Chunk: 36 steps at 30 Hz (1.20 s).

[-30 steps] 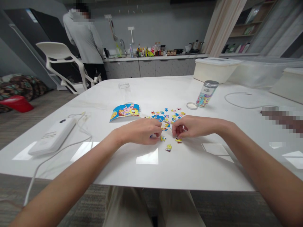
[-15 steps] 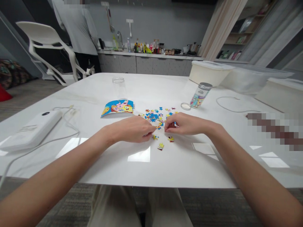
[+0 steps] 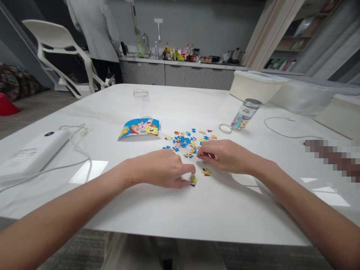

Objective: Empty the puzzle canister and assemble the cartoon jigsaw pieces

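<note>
My left hand [image 3: 164, 168] is low over the white table, its index finger and thumb closing at the edge of a yellow jigsaw piece [image 3: 193, 181]. Right beside the main pile, my right hand [image 3: 221, 155] has its fingers curled in; whatever is between the fingertips is hidden. Another yellow jigsaw piece [image 3: 206, 171] lies loose between the two hands. Behind them is a scattered pile of jigsaw pieces [image 3: 182, 141], mostly blue with some yellow and pink. A yellow-and-blue piece [image 3: 188, 155] lies at the pile's near edge.
A curved cartoon picture sheet [image 3: 140, 127] stands left of the pile, a clear jar [image 3: 140, 93] behind it. On the right are a printed canister [image 3: 244, 115] and a round lid [image 3: 225, 128]. A white device [image 3: 35, 152] with a cable lies left. A person [image 3: 97, 33] stands beyond the table.
My left hand has moved nearer and slightly right, from one small piece to the yellow piece closest to me. My right hand has shifted slightly right and nearer. The view has tilted a little.
</note>
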### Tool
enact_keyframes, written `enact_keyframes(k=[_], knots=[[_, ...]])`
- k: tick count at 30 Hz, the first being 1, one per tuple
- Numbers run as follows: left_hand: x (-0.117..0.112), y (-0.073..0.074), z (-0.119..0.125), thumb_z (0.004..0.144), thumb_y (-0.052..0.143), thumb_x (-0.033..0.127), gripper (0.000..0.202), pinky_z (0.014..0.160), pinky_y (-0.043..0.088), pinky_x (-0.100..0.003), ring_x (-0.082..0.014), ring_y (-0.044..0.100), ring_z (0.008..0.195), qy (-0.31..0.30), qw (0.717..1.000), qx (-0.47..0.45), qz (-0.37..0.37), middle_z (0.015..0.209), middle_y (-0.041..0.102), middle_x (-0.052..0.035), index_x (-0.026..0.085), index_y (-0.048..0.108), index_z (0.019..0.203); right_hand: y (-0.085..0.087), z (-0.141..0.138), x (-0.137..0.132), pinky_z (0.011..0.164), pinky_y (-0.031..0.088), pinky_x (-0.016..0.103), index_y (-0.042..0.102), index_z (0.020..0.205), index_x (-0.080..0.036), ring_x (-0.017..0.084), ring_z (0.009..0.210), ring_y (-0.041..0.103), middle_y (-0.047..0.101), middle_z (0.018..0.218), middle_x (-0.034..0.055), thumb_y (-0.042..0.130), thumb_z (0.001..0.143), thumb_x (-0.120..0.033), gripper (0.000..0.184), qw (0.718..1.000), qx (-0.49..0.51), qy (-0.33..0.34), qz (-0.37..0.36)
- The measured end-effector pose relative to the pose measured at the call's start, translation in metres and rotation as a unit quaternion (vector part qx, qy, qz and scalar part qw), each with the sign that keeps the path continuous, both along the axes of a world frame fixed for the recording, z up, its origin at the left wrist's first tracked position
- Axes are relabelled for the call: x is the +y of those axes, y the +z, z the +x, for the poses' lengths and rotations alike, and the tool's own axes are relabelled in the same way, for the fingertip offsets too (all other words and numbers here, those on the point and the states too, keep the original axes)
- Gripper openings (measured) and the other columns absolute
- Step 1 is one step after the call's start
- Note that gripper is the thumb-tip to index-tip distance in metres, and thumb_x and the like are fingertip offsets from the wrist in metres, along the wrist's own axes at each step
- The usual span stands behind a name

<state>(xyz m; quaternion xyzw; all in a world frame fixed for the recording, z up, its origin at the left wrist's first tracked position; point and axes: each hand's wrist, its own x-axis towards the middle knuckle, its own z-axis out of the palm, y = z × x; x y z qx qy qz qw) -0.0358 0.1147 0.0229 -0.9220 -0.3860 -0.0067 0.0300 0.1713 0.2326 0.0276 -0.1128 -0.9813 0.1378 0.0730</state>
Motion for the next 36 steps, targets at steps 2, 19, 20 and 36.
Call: enact_keyframes(k=[2, 19, 20, 36], knots=[[0.0, -0.003, 0.001, 0.09, 0.06, 0.03, 0.017, 0.047, 0.028, -0.027, -0.0132, 0.047, 0.045, 0.001, 1.0, -0.005, -0.01, 0.052, 0.057, 0.0037, 0.022, 0.066, 0.104, -0.006, 0.005, 0.004, 0.064, 0.037, 0.028, 0.066, 0.094, -0.02, 0.017, 0.075, 0.059, 0.07, 0.089, 0.0049, 0.046, 0.095, -0.024, 0.021, 1.0, -0.023, -0.004, 0.003], [0.003, -0.008, 0.002, 0.092, 0.051, 0.023, 0.018, 0.046, 0.023, -0.027, -0.012, 0.045, 0.043, 0.009, 1.0, -0.019, 0.007, 0.051, 0.057, 0.0028, 0.02, 0.066, 0.101, 0.007, 0.015, 0.004, 0.063, 0.038, 0.026, 0.068, 0.086, -0.019, 0.014, 0.067, 0.057, 0.068, 0.08, 0.0023, 0.059, 0.082, -0.02, 0.009, 0.994, -0.083, 0.023, -0.061], [0.003, -0.008, 0.002, 0.093, 0.05, 0.023, 0.018, 0.046, 0.023, -0.027, -0.012, 0.045, 0.043, 0.007, 1.0, -0.019, 0.009, 0.051, 0.057, 0.0028, 0.02, 0.065, 0.101, 0.007, 0.015, 0.003, 0.063, 0.039, 0.026, 0.068, 0.085, -0.019, 0.014, 0.068, 0.057, 0.068, 0.081, 0.0024, 0.061, 0.083, -0.024, 0.008, 0.993, -0.086, 0.027, -0.072], [0.004, -0.01, 0.009, 0.089, 0.052, 0.021, 0.018, 0.047, 0.025, -0.026, -0.0112, 0.045, 0.044, 0.029, 0.998, -0.052, -0.017, 0.053, 0.057, 0.004, 0.022, 0.067, 0.1, 0.007, 0.008, -0.002, 0.061, 0.042, 0.025, 0.066, 0.081, -0.018, 0.013, 0.067, 0.055, 0.066, 0.077, 0.0015, 0.065, 0.081, -0.028, 0.009, 0.971, -0.116, 0.007, -0.211]])
